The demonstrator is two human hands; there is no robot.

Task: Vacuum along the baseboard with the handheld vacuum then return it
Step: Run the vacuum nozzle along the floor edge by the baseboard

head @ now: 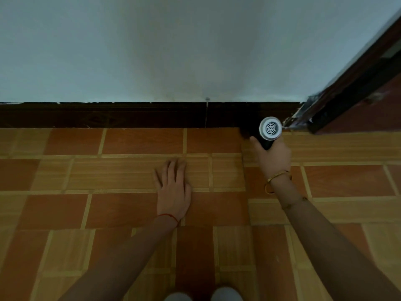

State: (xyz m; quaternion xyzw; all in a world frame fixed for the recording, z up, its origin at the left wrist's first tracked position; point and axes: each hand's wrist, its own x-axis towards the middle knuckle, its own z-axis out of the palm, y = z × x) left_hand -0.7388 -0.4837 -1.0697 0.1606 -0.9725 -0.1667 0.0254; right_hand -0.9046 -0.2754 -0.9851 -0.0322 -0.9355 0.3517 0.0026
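A dark brown baseboard [130, 115] runs along the foot of a pale wall. My right hand [273, 157] grips the black body of the handheld vacuum [270, 130], whose round white vented rear cap faces me. Its front end points down at the baseboard near the right corner and is hidden in shadow. My left hand [173, 190] lies flat on the tiled floor, fingers apart, holding nothing.
The floor [108, 213] is orange and tan patterned tile. A dark wooden door frame [347, 90] rises diagonally at the right, meeting the baseboard just beside the vacuum. Two pale shapes [204, 296], cut off by the frame, show at the bottom edge.
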